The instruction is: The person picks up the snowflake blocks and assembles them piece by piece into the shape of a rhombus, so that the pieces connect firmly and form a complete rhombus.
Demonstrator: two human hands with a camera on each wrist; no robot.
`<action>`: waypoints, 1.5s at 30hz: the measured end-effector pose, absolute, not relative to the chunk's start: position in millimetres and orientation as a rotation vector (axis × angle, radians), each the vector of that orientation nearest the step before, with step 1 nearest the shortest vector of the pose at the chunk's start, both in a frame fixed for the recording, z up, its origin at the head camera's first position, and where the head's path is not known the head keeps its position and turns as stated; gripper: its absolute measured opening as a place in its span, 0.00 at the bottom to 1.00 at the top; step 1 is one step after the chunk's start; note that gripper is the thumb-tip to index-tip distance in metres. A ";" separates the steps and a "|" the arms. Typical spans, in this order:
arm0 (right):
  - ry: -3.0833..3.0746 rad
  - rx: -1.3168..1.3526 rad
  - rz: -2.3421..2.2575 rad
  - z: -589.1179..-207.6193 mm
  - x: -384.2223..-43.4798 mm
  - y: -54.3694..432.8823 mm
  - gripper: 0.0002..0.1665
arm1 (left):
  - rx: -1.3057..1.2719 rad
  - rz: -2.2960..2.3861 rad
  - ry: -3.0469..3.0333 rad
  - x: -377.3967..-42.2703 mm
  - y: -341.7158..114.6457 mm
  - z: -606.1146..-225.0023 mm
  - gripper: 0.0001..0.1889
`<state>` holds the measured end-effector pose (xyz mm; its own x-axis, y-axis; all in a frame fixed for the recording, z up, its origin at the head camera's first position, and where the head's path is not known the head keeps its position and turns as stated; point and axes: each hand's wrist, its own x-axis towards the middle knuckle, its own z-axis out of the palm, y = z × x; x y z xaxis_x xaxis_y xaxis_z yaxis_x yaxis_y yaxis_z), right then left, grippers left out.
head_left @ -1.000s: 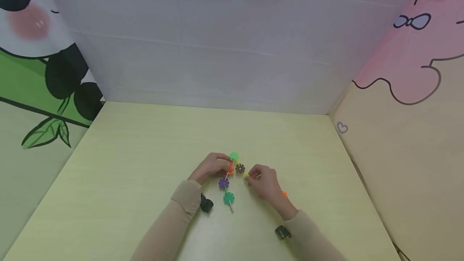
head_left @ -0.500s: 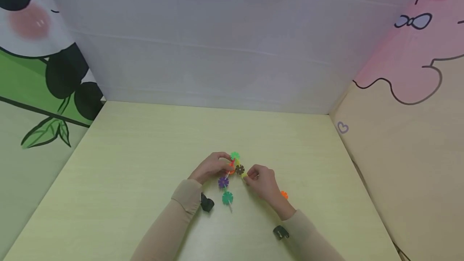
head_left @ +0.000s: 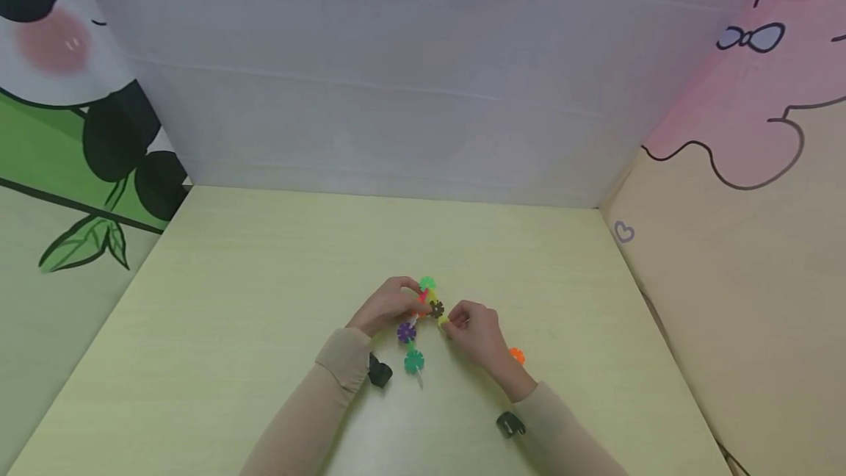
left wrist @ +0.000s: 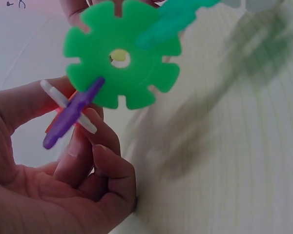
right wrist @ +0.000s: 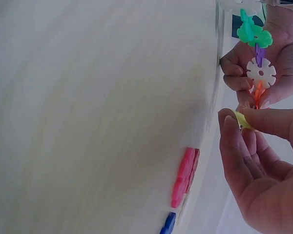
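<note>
My left hand (head_left: 386, 305) pinches a chain of slotted snowflake discs at an orange disc (head_left: 420, 307). Below the fingers hang a purple disc (head_left: 406, 333) and a teal disc (head_left: 414, 361); a light green disc (head_left: 427, 283) tops the chain. To the right of the left thumb is a brown disc (head_left: 436, 309). My right hand (head_left: 481, 333) pinches a yellow disc (right wrist: 242, 120) between thumb and index finger, right at the brown one's edge. In the left wrist view, a green disc (left wrist: 93, 44) hides part of the fingers behind it.
A loose orange disc (head_left: 517, 355) lies on the table (head_left: 277, 255) beside the right wrist. Pink discs (right wrist: 184, 178) and a blue disc (right wrist: 168, 224) show in the right wrist view. Black wrist devices (head_left: 380, 372) sit under the sleeves. A pale wall (head_left: 396, 123) stands behind the table.
My right hand has shifted slightly left, bringing the yellow disc up against the brown one. The left thumb has edged right toward the brown disc. More of the loose orange disc shows.
</note>
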<state>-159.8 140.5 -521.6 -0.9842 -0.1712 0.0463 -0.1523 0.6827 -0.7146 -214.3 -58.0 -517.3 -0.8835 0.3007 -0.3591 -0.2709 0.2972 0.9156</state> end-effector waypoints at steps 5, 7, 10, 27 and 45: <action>2.868 -0.286 -1.206 -521.8 -161.1 139.5 0.07 | 0.015 1.618 2.120 -215.0 -57.3 -516.8 0.24; 2.872 -0.289 -1.200 -521.9 -161.7 139.1 0.07 | 0.013 1.624 2.118 -215.3 -57.3 -516.5 0.24; 2.880 -0.287 -1.193 -522.3 -162.6 138.6 0.07 | 0.010 1.644 2.090 -215.8 -57.1 -516.0 0.25; 2.958 -0.349 -1.222 -520.0 -159.2 132.7 0.07 | -0.015 1.647 2.079 -217.9 -53.6 -518.5 0.24; 3.023 -0.343 -1.166 -526.4 -160.0 124.4 0.05 | 0.052 1.623 2.063 -220.9 -56.8 -520.5 0.29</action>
